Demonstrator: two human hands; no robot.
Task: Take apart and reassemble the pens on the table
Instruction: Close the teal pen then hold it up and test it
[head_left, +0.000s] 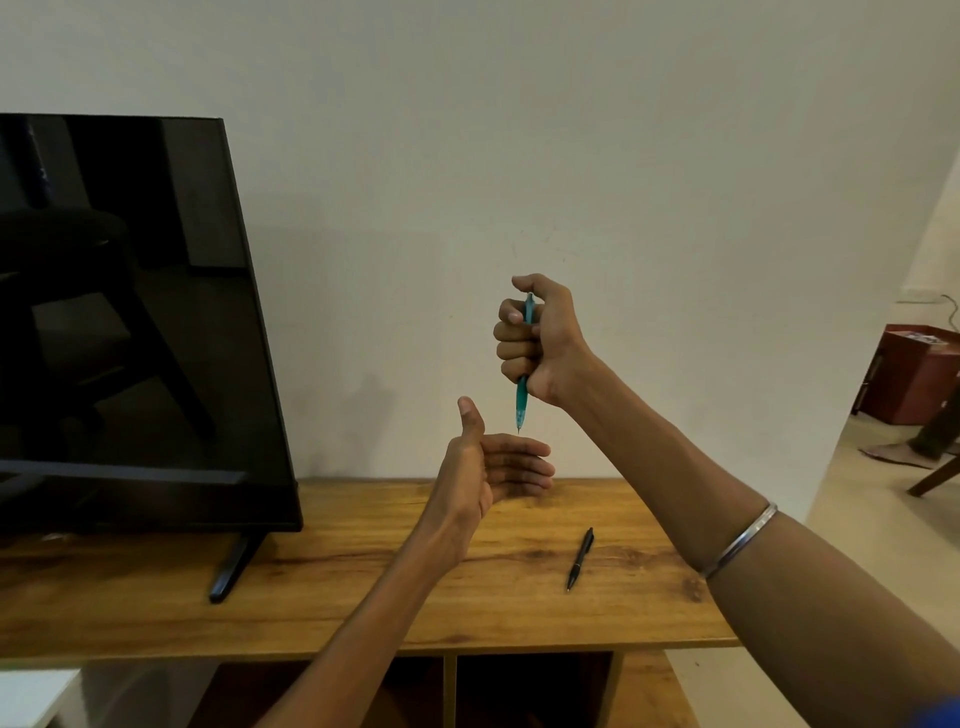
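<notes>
Closest to the viewer, two bare forearms reach out over the wooden desk (322, 582), the right one wearing a thin silver bangle (740, 540) partway up from the wrist. On the desk top itself lies a black pen (580, 559), pointing roughly away from the viewer and slightly tilted, below and between the two hands — untouched, well apart from either.

Above the desk's far edge the left hand (491, 465) hangs with its palm turned sideways, fingers straight and stacked together, thumb stuck upward; it holds nothing. Just above those fingers, apart from them by a small gap, is the fine tip of a teal pen (522, 402).

That teal pen stands nearly upright, tip down, inside the right hand (535, 340), which is raised higher than the left. The right hand is wrapped round the barrel in a fist — four fingers curled across it, the thumb bent over the top end. The lower, translucent part of the barrel and the tip stick out beneath the fist; a bit of the upper barrel shows between thumb and forefinger.

To the left on the desk stands a dark flat-screen monitor (130, 322) on a black foot (231, 569), angled toward the right. Behind everything is a plain pale wall (571, 130).
</notes>
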